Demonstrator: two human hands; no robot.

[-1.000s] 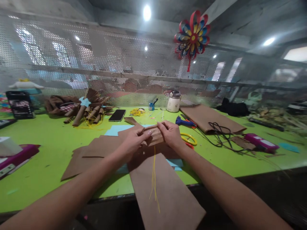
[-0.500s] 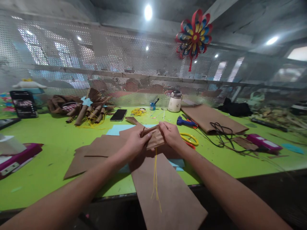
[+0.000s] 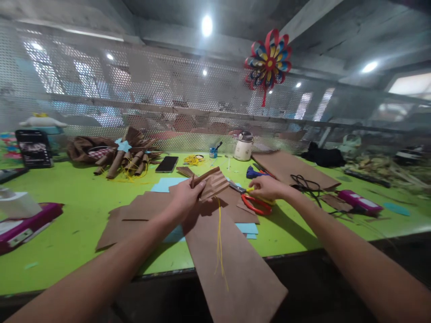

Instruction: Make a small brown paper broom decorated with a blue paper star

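Note:
My left hand (image 3: pixel 188 195) is closed on a pleated strip of brown paper (image 3: pixel 217 183), pinched between thumb and fingers. Yellow strings (image 3: pixel 219 242) hang down from this paper over a long brown paper sheet (image 3: pixel 229 269) that reaches past the table's front edge. On the right, my right hand (image 3: pixel 267 186) has its fingers closed at the yellow handle of a pair of scissors (image 3: pixel 257 205). The other handle is red, and the blades point left toward the folded paper. Flat brown paper pieces (image 3: pixel 144 206) lie under and beside my left hand.
Light blue paper (image 3: pixel 247 229) pokes out under the brown sheets. A phone (image 3: pixel 167 164), a white jar (image 3: pixel 244 147), a blue glue gun (image 3: pixel 256 172) and rolled brown paper bundles (image 3: pixel 116 163) stand or lie farther back. Purple power strips (image 3: pixel 360 202) sit at both sides; a black cord (image 3: pixel 306 184) loops nearby.
My right hand has let go of the pleated paper and moved right to the scissors, which have turned and shifted. My left hand still holds the paper. The view has tilted slightly.

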